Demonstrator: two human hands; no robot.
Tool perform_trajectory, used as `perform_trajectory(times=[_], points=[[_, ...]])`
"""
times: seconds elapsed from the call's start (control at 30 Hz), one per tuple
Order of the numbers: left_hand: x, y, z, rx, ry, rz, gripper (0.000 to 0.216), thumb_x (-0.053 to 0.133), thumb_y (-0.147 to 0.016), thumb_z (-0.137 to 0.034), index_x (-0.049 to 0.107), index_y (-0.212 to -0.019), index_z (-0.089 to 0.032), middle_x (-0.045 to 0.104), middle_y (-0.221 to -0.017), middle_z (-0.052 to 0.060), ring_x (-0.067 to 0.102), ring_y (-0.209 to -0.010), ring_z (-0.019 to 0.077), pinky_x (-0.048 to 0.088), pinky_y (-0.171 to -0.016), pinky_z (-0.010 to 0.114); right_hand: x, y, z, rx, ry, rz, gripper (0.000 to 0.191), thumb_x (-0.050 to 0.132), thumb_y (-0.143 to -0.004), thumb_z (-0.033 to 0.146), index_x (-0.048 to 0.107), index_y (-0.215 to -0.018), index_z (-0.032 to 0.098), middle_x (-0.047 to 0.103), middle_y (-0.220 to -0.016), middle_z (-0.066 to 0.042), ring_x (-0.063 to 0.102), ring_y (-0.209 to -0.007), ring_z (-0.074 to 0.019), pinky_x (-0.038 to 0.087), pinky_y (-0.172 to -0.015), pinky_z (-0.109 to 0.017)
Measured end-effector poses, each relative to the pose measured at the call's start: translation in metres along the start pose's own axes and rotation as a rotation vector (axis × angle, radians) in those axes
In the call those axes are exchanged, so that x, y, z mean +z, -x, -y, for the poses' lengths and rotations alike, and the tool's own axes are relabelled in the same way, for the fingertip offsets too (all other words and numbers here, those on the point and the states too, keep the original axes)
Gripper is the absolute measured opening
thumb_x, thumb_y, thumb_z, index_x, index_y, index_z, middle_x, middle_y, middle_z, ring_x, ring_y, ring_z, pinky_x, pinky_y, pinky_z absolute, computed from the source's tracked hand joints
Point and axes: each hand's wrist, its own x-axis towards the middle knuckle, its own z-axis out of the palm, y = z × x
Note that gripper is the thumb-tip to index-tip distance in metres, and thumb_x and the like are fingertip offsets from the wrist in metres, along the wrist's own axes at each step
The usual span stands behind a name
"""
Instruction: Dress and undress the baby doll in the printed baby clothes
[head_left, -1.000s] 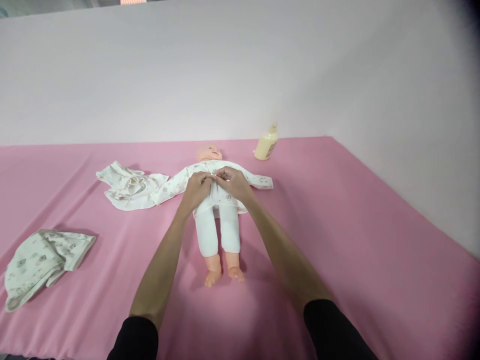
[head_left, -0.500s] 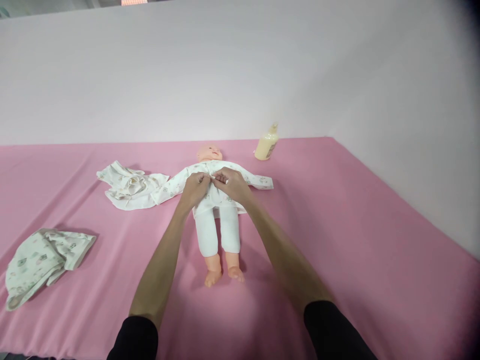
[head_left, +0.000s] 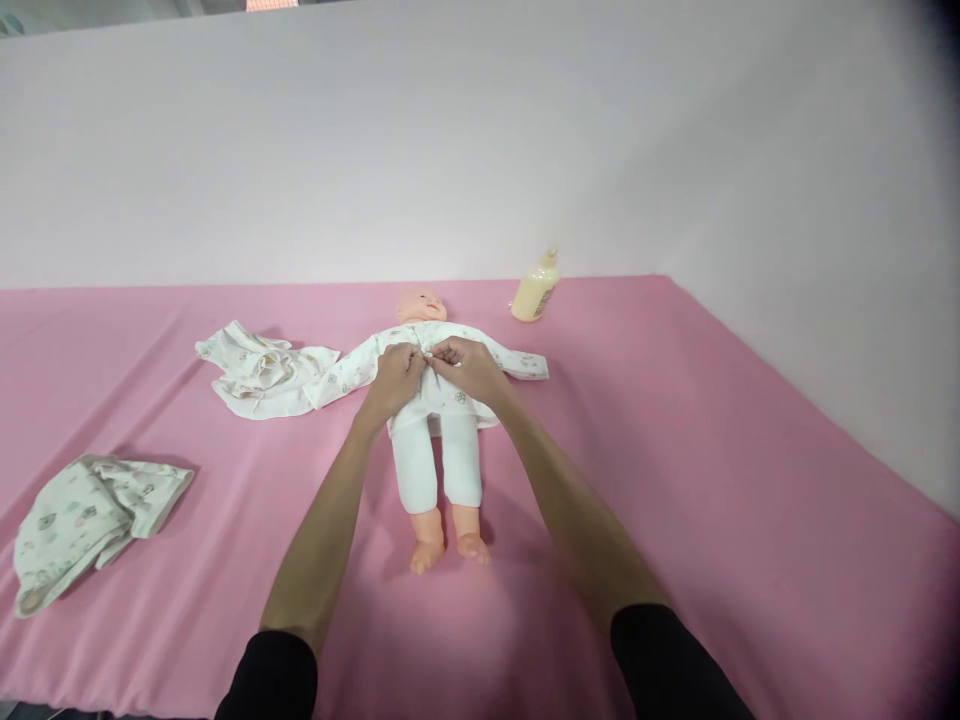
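Observation:
A baby doll (head_left: pixel 461 470) lies on its back on a pink sheet, its head toward the wall and its bare feet toward me. It wears a white patterned baby shirt (head_left: pixel 480 345) with the sleeves spread wide. My left hand (head_left: pixel 400 375) is closed in a pinch on the shirt front at the doll's chest. Close beside it, my right hand (head_left: pixel 469 368) pinches the same front opening, fingertips almost meeting the left ones. The small fastening between the fingertips is too small to make out.
A pump bottle (head_left: pixel 535 290) of pale yellow liquid stands right of the doll's head. Crumpled patterned baby clothing (head_left: pixel 262 375) lies by the left sleeve, and another folded patterned garment (head_left: pixel 94 520) lies nearer at left. A white wall (head_left: pixel 450 150) rises behind the pink sheet (head_left: pixel 675 480).
Both hands stay at the shirt front, and the right fingers have shifted slightly and straightened a little. The whole view has moved a few pixels; the doll and clothes lie as before.

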Motion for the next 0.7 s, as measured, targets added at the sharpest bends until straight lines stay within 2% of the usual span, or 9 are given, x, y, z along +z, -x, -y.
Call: perform_trajectory(times=[0.17, 0.3, 0.43, 0.7], points=[[0.0, 0.0, 0.0, 0.011, -0.101, 0.034, 0.023, 0.046, -0.093, -0.018, 0.049, -0.07, -0.022, 0.064, -0.085, 0.006, 0.057, -0.095, 0.0251, 0.046, -0.088, 0.042, -0.002, 0.0, 0.004, 0.011, 0.062, 0.019, 0.011, 0.064, -0.084, 0.028, 0.07, -0.086, 0.02, 0.073, -0.084, -0.004, 0.065, -0.075, -0.0178, 0.049, -0.072, -0.031], [0.0, 0.001, 0.0, 0.018, -0.167, 0.034, 0.015, 0.048, -0.09, -0.017, 0.054, -0.077, -0.022, 0.066, -0.095, 0.007, 0.055, -0.103, 0.0271, 0.042, -0.095, 0.047, -0.001, 0.001, 0.01, -0.028, 0.288, 0.0, 0.005, 0.063, -0.083, 0.02, 0.067, -0.08, 0.02, 0.071, -0.077, -0.003, 0.062, -0.072, -0.0182, 0.045, -0.07, -0.031], [0.0, 0.002, -0.002, 0.032, -0.214, -0.002, 0.012, 0.05, -0.089, -0.017, 0.057, -0.08, -0.023, 0.067, -0.097, 0.007, 0.055, -0.105, 0.029, 0.04, -0.096, 0.049, 0.0, 0.002, 0.018, -0.053, 0.456, 0.003, 0.011, 0.06, -0.083, 0.016, 0.062, -0.072, 0.019, 0.068, -0.073, -0.004, 0.058, -0.071, -0.0188, 0.04, -0.067, -0.032], [-0.005, 0.001, -0.014, -0.071, -0.228, 0.001, 0.012, 0.056, -0.082, -0.019, 0.056, -0.07, -0.022, 0.068, -0.096, 0.009, 0.055, -0.106, 0.031, 0.041, -0.097, 0.049, -0.006, 0.004, 0.024, -0.034, 0.334, 0.072, 0.013, 0.06, -0.084, 0.02, 0.064, -0.072, 0.02, 0.065, -0.067, 0.0, 0.055, -0.065, -0.016, 0.037, -0.063, -0.03]])
